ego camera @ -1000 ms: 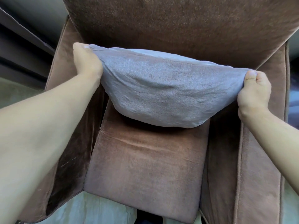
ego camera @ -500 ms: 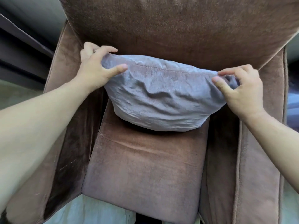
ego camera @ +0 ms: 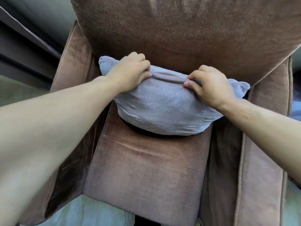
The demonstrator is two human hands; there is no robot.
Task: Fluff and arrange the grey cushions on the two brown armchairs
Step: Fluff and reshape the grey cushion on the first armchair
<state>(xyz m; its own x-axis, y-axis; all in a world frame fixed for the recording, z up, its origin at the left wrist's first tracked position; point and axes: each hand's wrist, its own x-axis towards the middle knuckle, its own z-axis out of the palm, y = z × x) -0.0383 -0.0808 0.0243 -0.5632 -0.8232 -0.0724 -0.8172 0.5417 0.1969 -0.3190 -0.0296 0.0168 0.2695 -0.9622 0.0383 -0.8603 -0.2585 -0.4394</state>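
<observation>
Head: two hands point(ego camera: 130, 73) point(ego camera: 210, 86), one cushion point(ego camera: 162, 110), one armchair point(ego camera: 146, 176).

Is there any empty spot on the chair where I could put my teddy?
Yes: the front of the seat cushion, between the two armrests and below the grey cushion, is bare. The back of the seat is crowded: the cushion fills it, with the left hand and right hand on top.

Soft even daylight, a dark shadow under the cushion point(ego camera: 162, 111), wide-angle stretching and blur at the edges.
</observation>
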